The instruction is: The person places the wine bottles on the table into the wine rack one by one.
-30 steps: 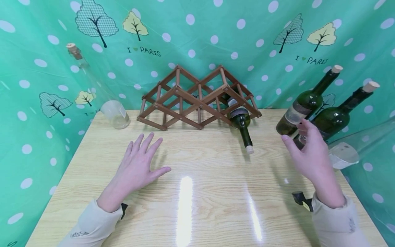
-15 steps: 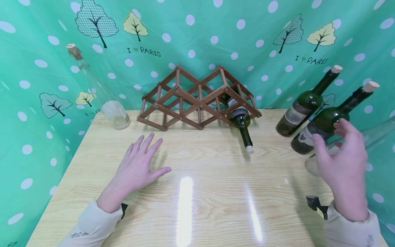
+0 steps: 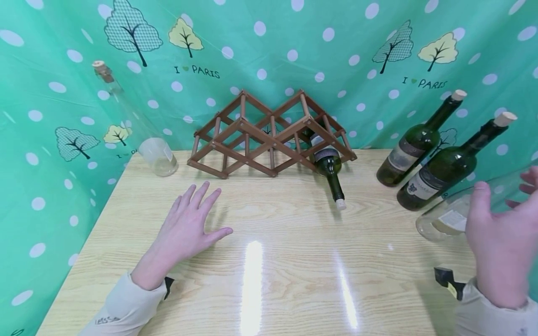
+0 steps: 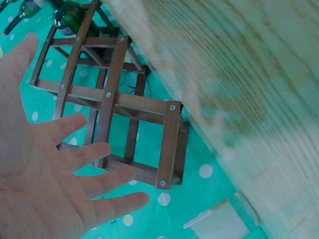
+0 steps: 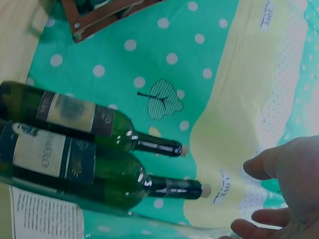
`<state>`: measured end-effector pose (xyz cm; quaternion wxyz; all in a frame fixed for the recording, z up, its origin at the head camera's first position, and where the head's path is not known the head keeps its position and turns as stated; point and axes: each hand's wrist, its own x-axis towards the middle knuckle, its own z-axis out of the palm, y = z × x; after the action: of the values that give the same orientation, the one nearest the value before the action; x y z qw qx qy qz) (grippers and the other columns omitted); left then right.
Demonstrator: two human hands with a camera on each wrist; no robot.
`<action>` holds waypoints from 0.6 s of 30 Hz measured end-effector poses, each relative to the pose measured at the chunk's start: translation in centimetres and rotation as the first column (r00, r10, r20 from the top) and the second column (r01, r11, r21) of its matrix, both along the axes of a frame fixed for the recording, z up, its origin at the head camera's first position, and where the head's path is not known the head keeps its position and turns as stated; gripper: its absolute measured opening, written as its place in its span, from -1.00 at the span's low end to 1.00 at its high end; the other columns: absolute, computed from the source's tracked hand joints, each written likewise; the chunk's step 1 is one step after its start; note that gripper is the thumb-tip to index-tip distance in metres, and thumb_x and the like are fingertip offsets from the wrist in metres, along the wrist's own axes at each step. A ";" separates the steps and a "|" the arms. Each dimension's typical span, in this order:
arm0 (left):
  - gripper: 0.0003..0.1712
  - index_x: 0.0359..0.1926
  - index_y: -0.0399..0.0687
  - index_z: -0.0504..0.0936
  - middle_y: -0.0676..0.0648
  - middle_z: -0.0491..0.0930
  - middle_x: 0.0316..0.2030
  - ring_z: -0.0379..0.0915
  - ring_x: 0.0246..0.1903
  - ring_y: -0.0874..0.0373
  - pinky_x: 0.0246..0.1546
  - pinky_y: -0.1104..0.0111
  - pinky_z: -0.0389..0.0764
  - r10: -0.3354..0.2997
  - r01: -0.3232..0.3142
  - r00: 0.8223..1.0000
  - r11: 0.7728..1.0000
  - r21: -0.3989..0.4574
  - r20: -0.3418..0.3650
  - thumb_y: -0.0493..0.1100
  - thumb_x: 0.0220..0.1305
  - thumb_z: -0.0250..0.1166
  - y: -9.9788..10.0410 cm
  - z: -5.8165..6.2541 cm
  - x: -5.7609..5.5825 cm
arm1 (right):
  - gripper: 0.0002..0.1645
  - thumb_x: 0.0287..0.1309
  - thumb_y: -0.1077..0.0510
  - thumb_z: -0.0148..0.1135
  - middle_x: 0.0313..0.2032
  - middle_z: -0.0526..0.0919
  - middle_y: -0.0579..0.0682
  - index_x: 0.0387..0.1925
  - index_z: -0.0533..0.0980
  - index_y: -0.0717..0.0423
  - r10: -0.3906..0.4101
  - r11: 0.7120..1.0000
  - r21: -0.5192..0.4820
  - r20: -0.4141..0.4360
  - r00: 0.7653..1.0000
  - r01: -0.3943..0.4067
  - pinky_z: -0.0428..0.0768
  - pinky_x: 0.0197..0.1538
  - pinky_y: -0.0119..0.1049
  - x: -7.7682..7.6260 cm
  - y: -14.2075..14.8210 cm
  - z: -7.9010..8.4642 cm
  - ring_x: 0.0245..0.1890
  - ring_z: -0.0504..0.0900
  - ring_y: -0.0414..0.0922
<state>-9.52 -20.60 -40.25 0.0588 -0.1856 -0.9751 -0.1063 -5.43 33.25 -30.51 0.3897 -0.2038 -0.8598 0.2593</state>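
Wooden wine rack (image 3: pixel 274 141): neck-forward green wine bottle (image 3: pixel 329 162) in its right end. Right of rack: corked green wine bottles (image 3: pixel 449 165), two; clear glass bottle (image 3: pixel 449 221); right hand (image 3: pixel 504 238) beside it, released. Before rack: left hand (image 3: pixel 185 228), released.

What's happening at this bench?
A person has both hands over a table, gripping nothing. The right hand is open by a clear bottle; whether it touches is unclear. The left hand is spread in front of a wooden rack. One green bottle lies in the rack, neck outward. Two more green bottles stand right, another clear bottle left.
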 end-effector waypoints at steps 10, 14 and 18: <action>0.21 0.65 0.02 0.22 -0.29 0.11 0.62 -0.03 0.56 -0.45 0.38 -0.46 0.16 0.003 -0.003 1.000 1.000 -0.001 -0.005 0.61 0.23 0.29 0.0 0.1 0.0 | -0.16 0.57 -0.21 -0.07 0.57 0.11 -0.05 0.68 -0.10 -0.17 -0.082 0.996 -0.022 0.050 0.995 0.083 0.21 0.52 -0.13 -0.9 2.5 -0.4 0.44 0.26 -0.06; 0.20 0.65 0.03 0.23 -0.29 0.12 0.61 -0.03 0.56 -0.43 0.38 -0.45 0.18 0.007 -0.007 1.000 1.000 -0.001 -0.010 0.60 0.22 0.31 0.0 0.0 0.0 | -0.15 0.55 -0.24 -0.09 0.58 0.04 -0.02 0.67 -0.12 -0.16 -0.081 0.996 -0.034 0.070 0.994 0.083 0.10 0.57 -0.05 -1.2 3.1 -0.7 0.53 0.12 -0.06; 0.20 0.65 0.03 0.23 -0.29 0.13 0.61 -0.02 0.56 -0.44 0.38 -0.45 0.19 0.005 -0.006 1.000 1.000 -0.001 -0.013 0.59 0.22 0.31 0.0 0.0 0.1 | -0.20 0.53 -0.25 -0.09 0.54 0.10 -0.08 0.64 -0.07 -0.26 -0.123 0.986 -0.099 0.133 0.983 0.137 0.23 0.44 -0.07 -1.5 3.4 -1.2 0.49 0.20 -0.01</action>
<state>-9.47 -20.60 -40.21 0.0653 -0.1836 -0.9752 -0.1046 -6.90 36.63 -31.71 0.3389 -0.2963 -0.8525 0.2658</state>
